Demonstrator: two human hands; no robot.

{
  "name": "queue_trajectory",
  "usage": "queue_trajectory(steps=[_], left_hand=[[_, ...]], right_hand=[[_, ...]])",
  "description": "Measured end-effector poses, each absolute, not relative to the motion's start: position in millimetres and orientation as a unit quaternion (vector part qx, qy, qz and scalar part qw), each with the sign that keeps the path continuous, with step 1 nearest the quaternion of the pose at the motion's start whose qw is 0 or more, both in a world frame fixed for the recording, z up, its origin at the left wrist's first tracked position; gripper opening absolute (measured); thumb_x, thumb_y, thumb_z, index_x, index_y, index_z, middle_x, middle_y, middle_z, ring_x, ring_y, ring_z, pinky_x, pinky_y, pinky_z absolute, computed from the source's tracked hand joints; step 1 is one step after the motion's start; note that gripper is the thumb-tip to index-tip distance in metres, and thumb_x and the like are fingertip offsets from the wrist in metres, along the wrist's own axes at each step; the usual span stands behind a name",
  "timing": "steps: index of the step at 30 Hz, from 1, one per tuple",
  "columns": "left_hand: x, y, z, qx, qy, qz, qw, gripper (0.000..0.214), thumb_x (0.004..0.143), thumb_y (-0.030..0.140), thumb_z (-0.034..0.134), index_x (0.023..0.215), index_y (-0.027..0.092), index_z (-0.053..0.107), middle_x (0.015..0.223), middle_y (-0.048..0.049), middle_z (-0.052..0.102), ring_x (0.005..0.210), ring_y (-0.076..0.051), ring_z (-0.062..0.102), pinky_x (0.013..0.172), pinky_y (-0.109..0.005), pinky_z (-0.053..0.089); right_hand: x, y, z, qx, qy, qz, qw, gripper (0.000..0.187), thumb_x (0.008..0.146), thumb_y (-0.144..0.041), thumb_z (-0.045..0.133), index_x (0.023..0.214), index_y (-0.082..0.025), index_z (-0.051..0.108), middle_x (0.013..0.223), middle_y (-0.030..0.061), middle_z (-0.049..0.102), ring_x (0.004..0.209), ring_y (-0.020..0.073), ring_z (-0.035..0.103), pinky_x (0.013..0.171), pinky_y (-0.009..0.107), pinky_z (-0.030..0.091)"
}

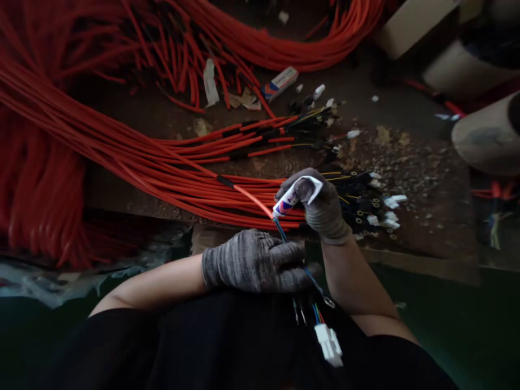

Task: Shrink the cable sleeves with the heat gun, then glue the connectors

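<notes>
My right hand (pixel 325 208), in a grey knit glove, squeezes a partly flattened white, blue and red glue tube (pixel 286 203). The tube's nozzle end meets the cut end of an orange cable (pixel 252 199), where thin blue and dark wires come out. My left hand (pixel 258 261), gloved alike, is closed round these wires below the cable end. Past its fingers hang a white plug connector (pixel 329 344), a ring terminal (pixel 329 302) and some loose wire ends. A black band sits on the cable further up. Most of the wires inside my left hand are hidden.
Bundles of orange cables (pixel 134 157) lie across the worktable, their ends bearing white connectors (pixel 394 201) and ring terminals. A tube carton (pixel 280 84) lies behind them. Pale cardboard rolls (pixel 489 132) stand at the right. Small crumbs litter the tabletop (pixel 439 216).
</notes>
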State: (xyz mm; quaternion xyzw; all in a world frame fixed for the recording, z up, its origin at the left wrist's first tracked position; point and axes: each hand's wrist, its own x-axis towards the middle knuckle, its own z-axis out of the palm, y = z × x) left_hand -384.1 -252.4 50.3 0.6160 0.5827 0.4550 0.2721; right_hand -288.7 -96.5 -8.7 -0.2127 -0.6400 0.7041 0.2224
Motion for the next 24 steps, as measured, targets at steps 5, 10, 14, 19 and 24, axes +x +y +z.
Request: queue_trajectory(steps=[5,10,14,19,24], left_hand=[[-379.3,-249.4,32.7,0.82,0.488,0.298,0.032,0.02,0.095,0.023,0.051,0.101,0.02,0.07,0.085,-0.0051,0.071,0.057,-0.011,0.059,0.046,-0.021,0.045],[-379.8,-255.0,31.0,0.822,0.496,0.28,0.005,0.019,0.095,0.023,0.05,0.106,0.02,0.066,0.083,-0.0043,0.069,0.06,-0.013,0.06,0.048,-0.023,0.045],[-383.0,-254.8,33.6,0.824,0.489,0.286,0.009,0.024,0.094,0.021,0.051,0.115,0.019,0.063,0.091,-0.006,0.071,0.058,-0.011,0.059,0.047,-0.022,0.044],[-429.3,-239.7,24.3,0.687,0.653,0.298,0.115,0.039,0.094,0.023,0.046,0.132,0.019,0.055,0.119,-0.0132,0.065,0.09,-0.02,0.068,0.07,-0.028,0.055],[-476.1,-240.1,-7.7,0.511,0.849,0.004,0.136,0.05,0.085,0.016,0.05,0.134,0.008,0.051,0.124,-0.0224,0.062,0.102,-0.032,0.066,0.08,-0.041,0.053]], right_hand=[[-295.7,-94.4,1.2,-0.164,-0.663,0.709,0.175,0.045,0.08,-0.064,0.066,0.084,-0.019,0.069,0.075,0.0025,0.071,0.064,0.0143,0.066,0.06,0.027,0.054],[-307.8,-90.9,9.4,-0.074,-0.731,0.675,0.067,0.03,0.08,-0.048,0.072,0.081,-0.018,0.07,0.073,0.0008,0.069,0.064,0.012,0.061,0.063,0.024,0.05],[-293.2,-86.1,-9.3,-0.146,-0.707,0.678,0.138,0.037,0.084,-0.056,0.066,0.088,-0.019,0.07,0.076,0.0035,0.071,0.065,0.0138,0.064,0.063,0.027,0.052],[-261.5,-89.7,-26.1,-0.252,-0.66,0.635,0.312,0.031,0.081,-0.056,0.067,0.079,-0.025,0.072,0.083,0.0043,0.072,0.082,0.0214,0.069,0.08,0.039,0.057],[-261.6,-80.5,-19.2,-0.294,-0.624,0.66,0.297,0.04,0.084,-0.063,0.058,0.089,-0.026,0.072,0.086,0.0086,0.072,0.084,0.0264,0.068,0.072,0.044,0.057]])
